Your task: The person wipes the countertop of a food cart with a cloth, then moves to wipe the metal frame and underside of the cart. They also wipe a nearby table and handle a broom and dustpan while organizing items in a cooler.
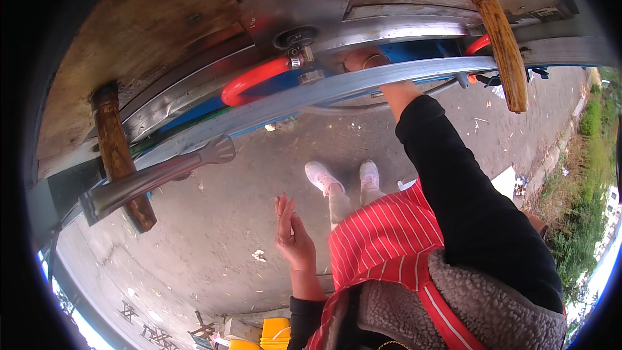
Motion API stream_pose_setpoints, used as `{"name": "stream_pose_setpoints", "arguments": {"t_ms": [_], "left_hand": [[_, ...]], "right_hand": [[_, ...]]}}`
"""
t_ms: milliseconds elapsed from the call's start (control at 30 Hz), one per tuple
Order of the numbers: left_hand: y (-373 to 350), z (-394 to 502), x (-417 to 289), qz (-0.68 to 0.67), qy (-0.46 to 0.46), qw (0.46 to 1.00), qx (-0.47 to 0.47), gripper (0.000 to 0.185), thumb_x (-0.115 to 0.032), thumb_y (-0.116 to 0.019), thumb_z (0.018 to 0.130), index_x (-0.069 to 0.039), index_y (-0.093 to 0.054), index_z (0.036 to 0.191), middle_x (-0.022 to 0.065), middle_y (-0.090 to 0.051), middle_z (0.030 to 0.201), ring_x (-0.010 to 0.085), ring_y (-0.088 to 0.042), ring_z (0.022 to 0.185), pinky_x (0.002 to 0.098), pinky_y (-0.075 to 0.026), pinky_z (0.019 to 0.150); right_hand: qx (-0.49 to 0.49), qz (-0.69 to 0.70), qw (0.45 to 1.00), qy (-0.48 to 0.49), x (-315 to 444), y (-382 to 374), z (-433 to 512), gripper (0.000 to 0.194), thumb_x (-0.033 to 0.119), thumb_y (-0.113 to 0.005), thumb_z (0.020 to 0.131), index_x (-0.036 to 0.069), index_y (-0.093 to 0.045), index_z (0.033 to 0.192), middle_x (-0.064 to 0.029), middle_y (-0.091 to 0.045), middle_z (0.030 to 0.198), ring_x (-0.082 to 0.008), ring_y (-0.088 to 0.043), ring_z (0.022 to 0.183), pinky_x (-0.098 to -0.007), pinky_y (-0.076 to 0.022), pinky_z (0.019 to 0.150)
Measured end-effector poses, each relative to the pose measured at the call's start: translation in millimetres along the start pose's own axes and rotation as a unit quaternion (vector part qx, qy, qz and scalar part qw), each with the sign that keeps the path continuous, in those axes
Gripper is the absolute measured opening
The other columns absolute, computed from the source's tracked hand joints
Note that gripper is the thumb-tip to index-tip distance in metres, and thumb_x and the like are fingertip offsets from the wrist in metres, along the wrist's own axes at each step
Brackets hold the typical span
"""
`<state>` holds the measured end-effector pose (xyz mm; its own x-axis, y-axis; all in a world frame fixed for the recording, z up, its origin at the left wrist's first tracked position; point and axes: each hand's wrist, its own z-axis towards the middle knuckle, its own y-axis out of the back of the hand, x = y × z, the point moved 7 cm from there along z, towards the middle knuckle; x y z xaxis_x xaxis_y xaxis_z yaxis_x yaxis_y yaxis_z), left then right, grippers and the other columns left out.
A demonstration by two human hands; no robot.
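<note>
My right hand [360,60] reaches in behind a grey metal rail [403,71], under the front of a metal cart. The rail hides part of it, and its fingertips are blurred in shadow, so a grip cannot be told. Close to those fingers, a brass gas fitting [308,56] joins a red hose [250,79] by a metal clamp. My left hand [293,238] hangs over the pavement with its fingers slightly bent and nothing in them. It touches no part of the cart.
Two wooden handles [118,158] [500,48] stick out from the worn board [160,24]. A long brownish tool handle [155,180] with a ribbed end crosses the left one. Yellow containers [275,333] stand at the lower edge; a grassy verge [590,155] runs along the right.
</note>
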<state>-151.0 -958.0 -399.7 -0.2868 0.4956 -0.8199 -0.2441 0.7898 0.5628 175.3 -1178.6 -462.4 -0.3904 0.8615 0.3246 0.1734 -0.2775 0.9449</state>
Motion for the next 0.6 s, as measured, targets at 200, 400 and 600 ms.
{"name": "stream_pose_setpoints", "arguments": {"t_ms": [200, 400, 600], "left_hand": [[-37, 23, -43, 0.028, -0.056, 0.995, 0.077, 0.029, 0.003, -0.050, 0.088, -0.003, -0.063, 0.115, 0.0182, -0.057, 0.127, 0.0364, -0.050, 0.124, 0.0395, -0.043, 0.099], [-148, 75, -149, 0.133, -0.309, 0.927, 0.169, 0.041, -0.003, -0.050, 0.089, -0.003, -0.048, 0.130, 0.0197, -0.054, 0.128, 0.0366, -0.047, 0.125, 0.0426, -0.039, 0.103], [-253, 153, -166, 0.304, -0.160, 0.906, 0.248, 0.058, -0.030, -0.044, 0.095, -0.006, -0.027, 0.145, 0.0223, -0.023, 0.150, 0.0394, -0.020, 0.140, 0.0449, -0.018, 0.115]], "right_hand": [[-0.109, -0.043, 0.990, -0.081, -30, 17, -23, 0.035, 0.031, -0.049, 0.090, 0.017, -0.059, 0.121, -0.0092, -0.054, 0.132, -0.0304, -0.046, 0.124, -0.0440, -0.0334, 0.106], [-0.200, -0.069, 0.938, -0.273, -82, 54, -145, 0.055, 0.030, -0.056, 0.085, 0.018, -0.046, 0.137, -0.0082, -0.043, 0.142, -0.0264, -0.035, 0.133, -0.0536, -0.0122, 0.114], [-0.195, -0.138, 0.922, -0.304, -112, 79, -188, 0.029, 0.010, -0.054, 0.076, 0.010, -0.062, 0.104, -0.0035, -0.060, 0.113, -0.0262, -0.045, 0.122, -0.0493, -0.0282, 0.105]]}}
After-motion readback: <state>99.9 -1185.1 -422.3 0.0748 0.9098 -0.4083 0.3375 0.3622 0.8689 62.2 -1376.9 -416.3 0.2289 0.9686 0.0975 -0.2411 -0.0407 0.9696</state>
